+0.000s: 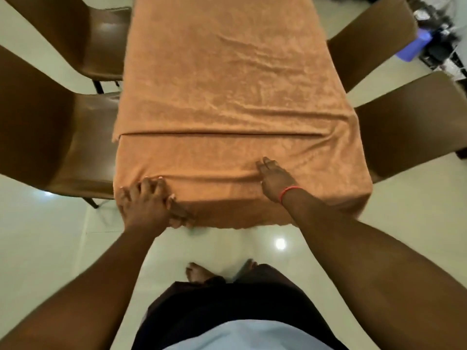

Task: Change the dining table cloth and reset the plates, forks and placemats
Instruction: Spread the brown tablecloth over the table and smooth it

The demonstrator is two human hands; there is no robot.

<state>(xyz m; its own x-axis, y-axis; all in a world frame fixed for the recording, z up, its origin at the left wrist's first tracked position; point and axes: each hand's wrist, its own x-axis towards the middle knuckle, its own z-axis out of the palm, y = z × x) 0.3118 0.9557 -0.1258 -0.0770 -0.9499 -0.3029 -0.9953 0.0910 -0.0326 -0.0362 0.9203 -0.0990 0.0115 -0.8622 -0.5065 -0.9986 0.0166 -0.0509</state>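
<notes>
Nearest the camera are two bare forearms reaching out to the table end. The left hand (149,198) lies on the near left corner of the orange cloth (227,97), fingers spread wide and bent over the edge, thumb down on the hanging side. The right hand (274,178) rests flat on the cloth near the middle of the near edge, fingers straight and together. The cloth covers the whole table, with one fold line across it. Brown chairs (45,127) stand on both sides.
</notes>
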